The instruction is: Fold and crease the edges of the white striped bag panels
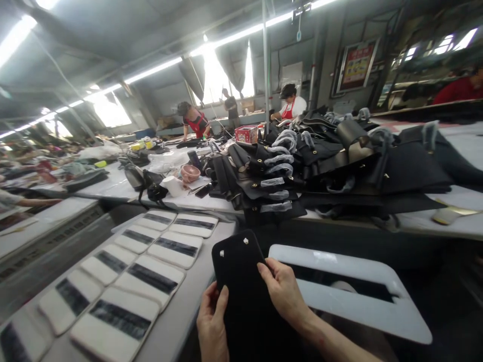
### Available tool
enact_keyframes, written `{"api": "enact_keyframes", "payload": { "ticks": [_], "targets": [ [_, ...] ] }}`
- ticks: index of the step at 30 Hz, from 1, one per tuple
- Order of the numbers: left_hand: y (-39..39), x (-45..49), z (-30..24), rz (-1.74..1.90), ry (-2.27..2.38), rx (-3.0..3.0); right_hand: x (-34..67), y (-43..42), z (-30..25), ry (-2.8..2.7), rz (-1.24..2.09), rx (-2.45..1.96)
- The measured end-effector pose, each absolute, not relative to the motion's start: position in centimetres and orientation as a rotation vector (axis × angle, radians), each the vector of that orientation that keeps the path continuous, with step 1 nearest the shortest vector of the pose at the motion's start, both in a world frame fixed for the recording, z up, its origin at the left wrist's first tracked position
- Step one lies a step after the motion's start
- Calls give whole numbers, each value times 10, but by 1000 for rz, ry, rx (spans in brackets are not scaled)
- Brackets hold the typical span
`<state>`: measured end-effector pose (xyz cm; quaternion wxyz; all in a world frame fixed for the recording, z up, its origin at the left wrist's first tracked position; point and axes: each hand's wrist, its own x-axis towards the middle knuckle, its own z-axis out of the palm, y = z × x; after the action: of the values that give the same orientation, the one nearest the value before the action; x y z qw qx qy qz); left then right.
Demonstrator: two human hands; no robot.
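Fingers closed, the left hand [213,318] and right hand [284,289] pinch opposite edges of a flat, black, round-cornered panel [243,281], seemingly leather, just beside the flat, pale-grey desk [185,301].

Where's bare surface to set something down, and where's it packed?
Bare: a strip of the grey table between the pale panels and its right edge, left of the held black panel; also a patch of the white bench between the long dark piece and the black bundle. Crowded: the bench's middle and right, under heaped black bags.
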<state>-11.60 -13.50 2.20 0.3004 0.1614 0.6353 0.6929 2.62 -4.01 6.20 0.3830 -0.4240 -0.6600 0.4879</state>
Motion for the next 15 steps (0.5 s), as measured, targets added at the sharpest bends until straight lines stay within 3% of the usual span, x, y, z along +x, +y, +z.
{"api": "enact_keyframes", "payload": {
  "ticks": [6, 15],
  "targets": [
    [-121, -119, 32, 1696, 1677, 572, 36, -45, 56, -1543, 1443, -1032],
    [-119, -100, 52, 1706, 1993, 914, 49, -33, 70, -1561, 1353, -1075]
  ]
}}
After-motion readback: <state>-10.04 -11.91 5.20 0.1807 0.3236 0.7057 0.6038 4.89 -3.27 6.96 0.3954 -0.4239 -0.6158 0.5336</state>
